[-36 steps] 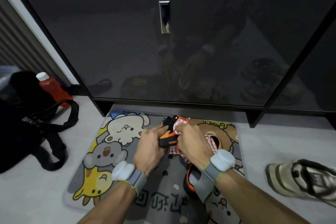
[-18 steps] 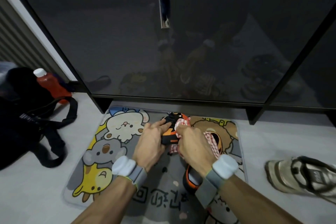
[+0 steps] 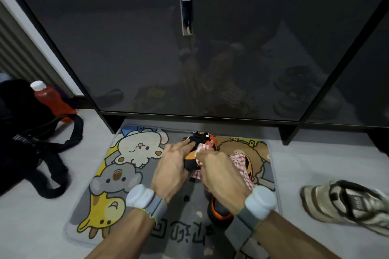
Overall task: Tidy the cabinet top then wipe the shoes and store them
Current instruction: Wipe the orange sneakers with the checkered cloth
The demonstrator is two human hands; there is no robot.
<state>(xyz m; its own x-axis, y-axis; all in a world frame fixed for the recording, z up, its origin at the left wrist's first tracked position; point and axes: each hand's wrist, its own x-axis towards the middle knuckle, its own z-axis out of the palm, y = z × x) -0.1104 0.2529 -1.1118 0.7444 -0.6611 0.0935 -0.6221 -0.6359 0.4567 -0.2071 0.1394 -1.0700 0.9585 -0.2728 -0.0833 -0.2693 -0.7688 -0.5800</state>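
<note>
My left hand [image 3: 171,169] grips a black and orange shoe [image 3: 199,143] held above the cartoon floor mat [image 3: 126,166]. Pressed against the shoe's side is a red and white checked cloth [image 3: 240,162], bunched in my right hand [image 3: 221,176]. A second orange and black shoe [image 3: 216,212] lies on the mat under my right wrist, mostly hidden. Right behind the mat stands the dark glossy cabinet [image 3: 147,48] with its front shut and a metal handle [image 3: 186,16].
A worn white sneaker [image 3: 345,202] lies on the pale floor at the right. A black bag [image 3: 25,139] with straps sits at the left, with a red bottle [image 3: 50,99] behind it. The cabinet's feet [image 3: 287,135] stand at the mat's far corners.
Both hands and the shoe have shifted slightly away from me. My right hand has slid the cloth along the shoe, and my left fingers have stretched out over its top.
</note>
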